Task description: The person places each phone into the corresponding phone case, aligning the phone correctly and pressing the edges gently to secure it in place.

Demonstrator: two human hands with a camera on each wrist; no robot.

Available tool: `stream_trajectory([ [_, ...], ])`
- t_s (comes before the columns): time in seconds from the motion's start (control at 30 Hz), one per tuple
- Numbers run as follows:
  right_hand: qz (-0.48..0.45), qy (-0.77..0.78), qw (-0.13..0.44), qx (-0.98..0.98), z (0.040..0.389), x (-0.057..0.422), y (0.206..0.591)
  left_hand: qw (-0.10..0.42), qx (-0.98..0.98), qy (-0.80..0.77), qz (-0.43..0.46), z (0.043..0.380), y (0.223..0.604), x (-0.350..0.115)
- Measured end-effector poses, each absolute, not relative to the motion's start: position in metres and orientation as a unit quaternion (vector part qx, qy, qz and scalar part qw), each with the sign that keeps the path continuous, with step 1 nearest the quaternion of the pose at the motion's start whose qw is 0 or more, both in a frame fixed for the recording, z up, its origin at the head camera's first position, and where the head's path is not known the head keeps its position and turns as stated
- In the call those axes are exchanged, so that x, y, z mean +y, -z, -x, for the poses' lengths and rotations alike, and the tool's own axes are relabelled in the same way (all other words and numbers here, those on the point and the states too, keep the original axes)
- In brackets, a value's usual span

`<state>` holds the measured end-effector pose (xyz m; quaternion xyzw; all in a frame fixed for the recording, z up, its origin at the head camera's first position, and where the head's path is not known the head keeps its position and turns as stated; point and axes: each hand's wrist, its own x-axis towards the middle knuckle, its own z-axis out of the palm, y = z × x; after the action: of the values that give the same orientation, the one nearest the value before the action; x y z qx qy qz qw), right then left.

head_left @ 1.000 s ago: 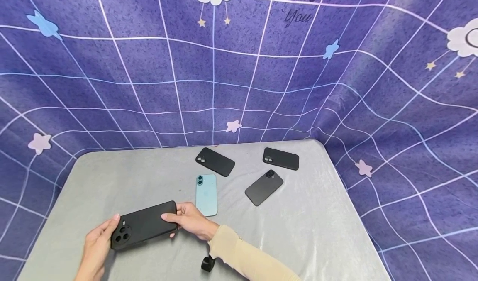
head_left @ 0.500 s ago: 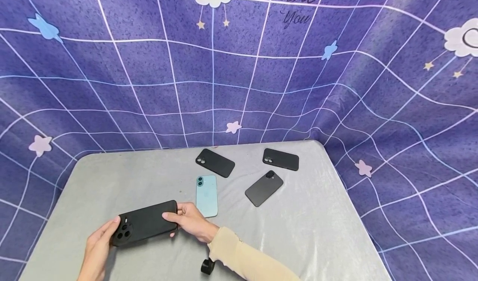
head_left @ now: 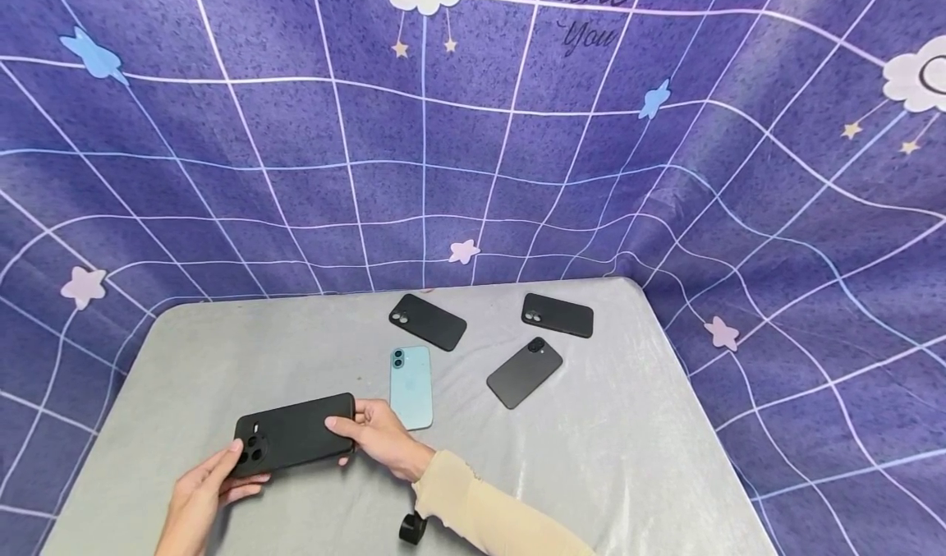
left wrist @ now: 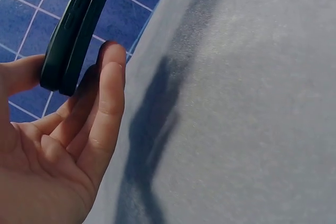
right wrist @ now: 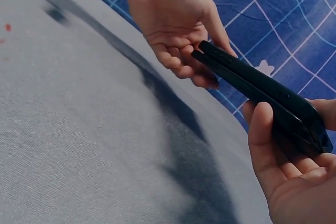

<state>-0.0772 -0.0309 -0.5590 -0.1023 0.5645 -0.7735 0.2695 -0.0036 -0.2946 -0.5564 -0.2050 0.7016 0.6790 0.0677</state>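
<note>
In the head view, a black phone case [head_left: 303, 433] with round camera cutouts is held tilted above the table. A second dark, phone-like slab [left wrist: 88, 38] lies against its underside, with a narrow slit between the two layers in both wrist views. My right hand [head_left: 384, 437] grips the right end, thumb on the case back and fingers beneath. At the camera end, my left hand [head_left: 198, 494] touches the case with its thumb. The left fingers [left wrist: 109, 108] extend loosely below, mostly away from the slab.
On the grey cloth table [head_left: 591, 466] lie a teal phone [head_left: 411, 388] close beyond my right hand, a dark grey phone [head_left: 525, 373], and two black phone cases [head_left: 430, 323] near the back edge. A patterned purple curtain [head_left: 369, 129] surrounds the table.
The case's camera end has shifted slightly right and up. My left fingers, hidden before, now show below its lower edge. The right hand keeps its grip, and the items on the table stay put.
</note>
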Motion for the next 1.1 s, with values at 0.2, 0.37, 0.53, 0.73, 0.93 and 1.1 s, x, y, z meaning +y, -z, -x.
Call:
stream_trajectory([
  [0.2, 0.089, 0.779, 0.26, 0.564, 0.078, -0.0314, 0.5583, 0.07, 0.7, -0.674, 0.224, 0.0002, 0.5577, -0.293],
  [0.37, 0.092, 0.777, 0.261, 0.566, 0.0778, -0.0311, 0.5583, 0.054, 0.697, -0.68, 0.224, 0.0002, 0.5577, -0.2916],
  [0.53, 0.097, 0.775, 0.261, 0.567, 0.0765, -0.0312, 0.5576, 0.039, 0.684, -0.695, 0.218, -0.0008, 0.5584, -0.2911],
  [0.73, 0.101, 0.771, 0.263, 0.571, 0.0765, -0.0311, 0.558, 0.028, 0.675, -0.711, 0.195, -0.0019, 0.5598, -0.2914],
  [0.93, 0.092, 0.769, 0.264, 0.575, 0.0775, -0.031, 0.5592, 0.042, 0.694, -0.691, 0.199, -0.0008, 0.5574, -0.2893],
  [1.1, 0.09, 0.769, 0.265, 0.575, 0.0778, -0.0306, 0.5601, 0.054, 0.709, -0.675, 0.197, -0.0001, 0.5585, -0.2903],
])
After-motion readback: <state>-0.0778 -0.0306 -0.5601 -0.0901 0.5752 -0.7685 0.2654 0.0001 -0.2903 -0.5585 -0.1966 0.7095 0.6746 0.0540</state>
